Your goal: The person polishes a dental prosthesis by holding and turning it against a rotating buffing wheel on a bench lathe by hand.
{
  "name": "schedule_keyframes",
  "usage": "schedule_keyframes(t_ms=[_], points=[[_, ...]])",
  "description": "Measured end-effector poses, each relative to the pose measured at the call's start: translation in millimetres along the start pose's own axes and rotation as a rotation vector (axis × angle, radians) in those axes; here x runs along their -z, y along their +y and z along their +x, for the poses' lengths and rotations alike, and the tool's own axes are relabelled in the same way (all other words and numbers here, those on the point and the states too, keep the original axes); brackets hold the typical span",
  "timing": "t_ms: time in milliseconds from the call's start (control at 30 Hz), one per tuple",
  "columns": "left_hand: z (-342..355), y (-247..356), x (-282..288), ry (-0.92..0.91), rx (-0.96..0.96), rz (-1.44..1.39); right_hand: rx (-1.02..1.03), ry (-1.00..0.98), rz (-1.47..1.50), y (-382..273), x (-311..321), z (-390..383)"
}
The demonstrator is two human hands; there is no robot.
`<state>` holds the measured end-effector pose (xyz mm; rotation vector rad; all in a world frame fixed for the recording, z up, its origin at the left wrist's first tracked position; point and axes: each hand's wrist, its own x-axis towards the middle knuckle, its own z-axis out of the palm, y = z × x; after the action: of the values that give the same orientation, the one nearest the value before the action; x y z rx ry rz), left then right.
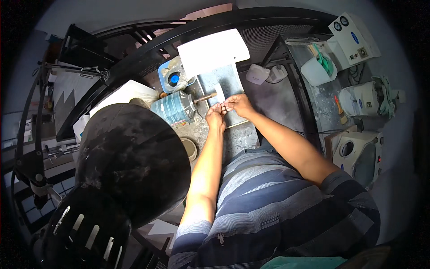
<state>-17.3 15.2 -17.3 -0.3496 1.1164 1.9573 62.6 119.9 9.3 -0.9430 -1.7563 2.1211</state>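
Both hands, left hand [216, 117] and right hand [240, 105], pinch a small pale piece [222, 106] against the spinning wheel [219, 93]; next needs a steady grip.

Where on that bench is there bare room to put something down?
The dark panel right of the right hand, below the small white bottles, looks bare. Left of the left hand it is crowded: motor, blue tub.

Shirt [273, 201]: dark navy with pale grey horizontal stripes. Lamp shade [134, 157]: matt black, scuffed grey. Motor housing [174, 109]: translucent blue-green, ribbed. Tub [166, 71]: light blue, with a bright blue cap inside. Board [212, 51]: plain white. Bench top [273, 101]: mottled grey. Machines [356, 38] at right: off-white.
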Motion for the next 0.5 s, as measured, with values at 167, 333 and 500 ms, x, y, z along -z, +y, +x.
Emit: schedule_keyframes(t_ms=[167,333,500], points=[[2,1,-6,0.053,0.067,-0.010,0.010,0.064,-0.039,-4,-5,-5],[4,2,-5,0.005,0.119,-0.062,0.095,0.091,-0.059,-5,-7,-5],[-2,4,-15,0.048,0.128,-0.067,0.103,0.121,-0.183,-4,-3,-3]])
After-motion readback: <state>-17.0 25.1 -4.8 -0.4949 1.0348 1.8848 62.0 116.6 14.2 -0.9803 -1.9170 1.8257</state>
